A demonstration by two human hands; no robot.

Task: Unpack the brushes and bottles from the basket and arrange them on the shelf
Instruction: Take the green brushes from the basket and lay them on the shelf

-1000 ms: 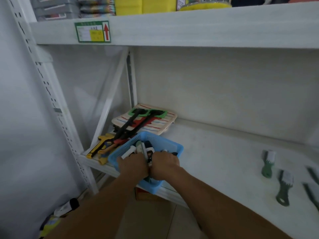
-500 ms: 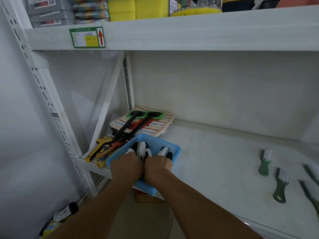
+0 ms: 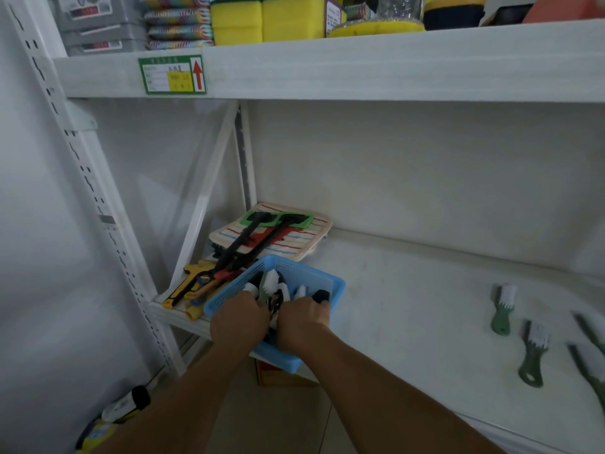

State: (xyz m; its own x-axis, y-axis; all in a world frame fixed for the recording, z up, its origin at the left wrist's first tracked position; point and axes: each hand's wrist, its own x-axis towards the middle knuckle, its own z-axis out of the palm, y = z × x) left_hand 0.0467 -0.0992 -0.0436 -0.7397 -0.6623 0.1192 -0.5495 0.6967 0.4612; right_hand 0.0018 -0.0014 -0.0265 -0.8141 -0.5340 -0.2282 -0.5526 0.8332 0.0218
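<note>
Brushes (image 3: 503,310) already lie on the shelf (image 3: 409,299), while both my hands' grips, left (image 3: 240,322) and right (image 3: 302,319), curl unreadably among the rest in the basket (image 3: 337,285).

Blue perforated basket (image 3: 294,268), white shelf (image 3: 409,290), green-handled white-bristled brushes (image 3: 502,309), yellow sponges (image 3: 265,16), striped cloth (image 3: 304,239)

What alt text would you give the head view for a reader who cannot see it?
Both hands, left and right, reach into a blue basket of brushes at the front edge of a white shelf. Green-handled brushes lie spaced out to the right; long-handled tools rest on a striped cloth behind the basket.
</note>
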